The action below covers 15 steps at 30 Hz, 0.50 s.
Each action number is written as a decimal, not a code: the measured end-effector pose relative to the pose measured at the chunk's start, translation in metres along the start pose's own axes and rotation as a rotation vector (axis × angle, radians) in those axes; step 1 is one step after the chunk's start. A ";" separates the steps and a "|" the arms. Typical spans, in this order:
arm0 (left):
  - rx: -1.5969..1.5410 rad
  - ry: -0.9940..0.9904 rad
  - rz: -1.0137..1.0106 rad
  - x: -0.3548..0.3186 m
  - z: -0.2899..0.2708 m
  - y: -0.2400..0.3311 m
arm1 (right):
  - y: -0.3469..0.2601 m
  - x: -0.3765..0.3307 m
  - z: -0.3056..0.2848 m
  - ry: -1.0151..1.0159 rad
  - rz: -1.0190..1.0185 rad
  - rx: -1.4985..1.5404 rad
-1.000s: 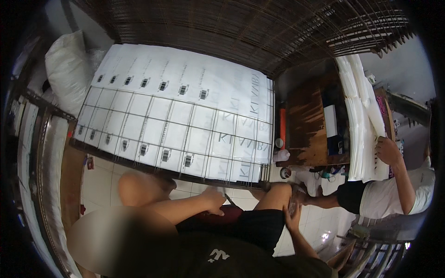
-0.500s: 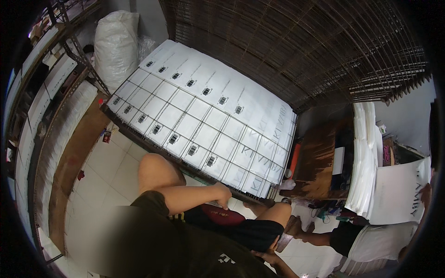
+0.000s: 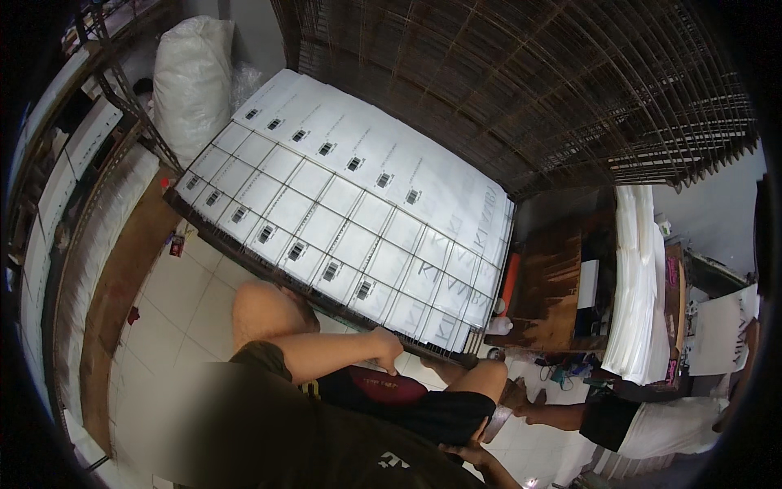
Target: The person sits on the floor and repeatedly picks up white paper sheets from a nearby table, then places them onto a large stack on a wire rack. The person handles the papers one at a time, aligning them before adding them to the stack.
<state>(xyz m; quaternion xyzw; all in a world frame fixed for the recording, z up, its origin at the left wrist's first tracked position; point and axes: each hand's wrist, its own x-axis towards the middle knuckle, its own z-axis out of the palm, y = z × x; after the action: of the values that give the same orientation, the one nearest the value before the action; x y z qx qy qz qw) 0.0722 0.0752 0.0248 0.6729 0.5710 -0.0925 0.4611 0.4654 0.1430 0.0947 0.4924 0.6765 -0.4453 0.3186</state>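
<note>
I sit facing a large flat rack (image 3: 244, 244) covered with a grid of white printed sheets (image 3: 350, 212). My left hand (image 3: 387, 346) is curled loosely at the rack's front edge, just above my lap, and nothing shows in it. My left forearm crosses over dark shorts (image 3: 423, 407) and my bare knees. My right hand (image 3: 466, 452) lies low on my right thigh at the bottom of the view, fingers spread on the shorts and partly hidden.
A tall stack of dark wire racks (image 3: 529, 90) rises behind. A white sack (image 3: 191, 81) stands at far left. A wooden table (image 3: 554, 285) and a pile of white sheets (image 3: 639, 285) are on the right. A seated co-worker (image 3: 652, 424) holds a white sheet (image 3: 721, 330).
The view has swung left and down, so the rack now fills the middle. My left hand stays by the rack's front edge. My right hand has slid from the knee back along the thigh.
</note>
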 end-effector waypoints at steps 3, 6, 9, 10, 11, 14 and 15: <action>-0.017 0.028 0.010 0.005 0.002 -0.002 | -0.010 -0.007 0.000 0.020 0.053 0.054; -0.025 0.046 0.016 0.002 0.001 -0.001 | -0.016 -0.012 0.001 0.042 0.126 0.051; 0.004 0.057 0.001 -0.009 -0.004 0.000 | -0.027 -0.009 -0.009 -0.182 0.034 0.112; -0.002 0.055 -0.003 -0.010 -0.004 0.001 | -0.028 -0.006 -0.012 -0.297 -0.026 0.149; -0.007 0.054 -0.008 -0.011 -0.003 0.002 | -0.024 -0.005 -0.011 -0.250 -0.007 0.082; -0.001 0.057 -0.004 -0.006 -0.002 0.002 | 0.002 0.006 -0.008 -0.161 0.025 -0.067; -0.003 0.052 0.003 -0.005 0.000 0.002 | 0.006 0.011 -0.007 -0.179 0.029 -0.082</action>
<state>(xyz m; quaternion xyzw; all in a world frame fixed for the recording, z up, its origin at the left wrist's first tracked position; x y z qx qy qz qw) 0.0720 0.0721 0.0290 0.6753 0.5820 -0.0733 0.4471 0.4677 0.1541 0.0866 0.4469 0.6558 -0.4548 0.4043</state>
